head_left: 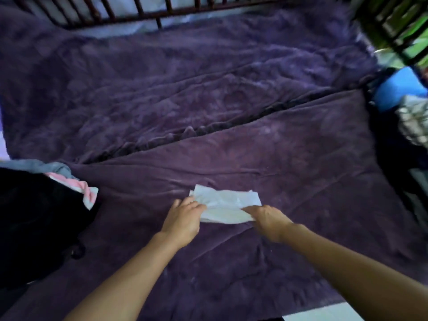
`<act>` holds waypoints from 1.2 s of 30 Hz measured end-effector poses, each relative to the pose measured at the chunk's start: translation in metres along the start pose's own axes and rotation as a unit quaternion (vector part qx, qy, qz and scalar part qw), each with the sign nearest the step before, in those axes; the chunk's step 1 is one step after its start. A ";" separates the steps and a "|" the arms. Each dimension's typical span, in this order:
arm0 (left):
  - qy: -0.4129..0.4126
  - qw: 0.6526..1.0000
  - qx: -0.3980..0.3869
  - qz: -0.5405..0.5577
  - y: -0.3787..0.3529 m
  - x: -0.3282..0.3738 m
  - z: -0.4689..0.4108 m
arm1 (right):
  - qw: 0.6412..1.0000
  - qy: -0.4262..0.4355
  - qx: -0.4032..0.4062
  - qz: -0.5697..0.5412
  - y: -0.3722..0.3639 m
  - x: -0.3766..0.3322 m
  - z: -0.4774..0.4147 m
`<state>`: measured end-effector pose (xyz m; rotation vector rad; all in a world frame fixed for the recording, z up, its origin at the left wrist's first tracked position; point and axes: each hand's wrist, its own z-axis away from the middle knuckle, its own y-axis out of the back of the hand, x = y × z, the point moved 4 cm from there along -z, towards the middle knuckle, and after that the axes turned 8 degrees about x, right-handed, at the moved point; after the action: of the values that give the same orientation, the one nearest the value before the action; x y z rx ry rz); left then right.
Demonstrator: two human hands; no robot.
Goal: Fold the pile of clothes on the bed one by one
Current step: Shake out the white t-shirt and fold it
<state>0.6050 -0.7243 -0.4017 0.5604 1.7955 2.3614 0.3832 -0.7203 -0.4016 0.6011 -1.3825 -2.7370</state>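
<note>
A small white garment (228, 203) lies partly folded on the purple blanket (208, 100) near the front of the bed. My left hand (184, 218) grips its left edge, fingers curled over the cloth. My right hand (268, 220) pinches its lower right corner. At the left edge lies a pile of clothes (34, 216): a large black piece with a pink-and-white one (81, 188) and a grey one (46, 166) on top.
A dark wooden headboard (150, 12) runs along the far side. At the right edge sit a blue item (398, 89) and a patterned cloth (414, 121) on dark fabric. A deep crease crosses the blanket diagonally.
</note>
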 end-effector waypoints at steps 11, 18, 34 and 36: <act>-0.094 0.987 -0.073 0.108 0.071 0.190 -0.032 | 0.985 -0.144 0.039 -0.087 0.081 0.112 0.167; -0.141 0.976 0.005 0.163 0.137 0.351 -0.122 | 0.962 -0.176 0.168 -0.122 0.186 0.263 0.244; -0.126 0.951 0.231 0.162 0.183 0.594 -0.329 | 0.914 -0.107 0.390 0.016 0.373 0.556 0.253; -0.126 0.965 0.190 0.128 0.131 0.608 -0.330 | 0.927 -0.131 0.342 0.076 0.328 0.587 0.243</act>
<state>-0.0594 -0.8684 -0.2200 1.1455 2.1699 1.9651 -0.2948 -0.8411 -0.2104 0.1054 -2.3551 -2.2234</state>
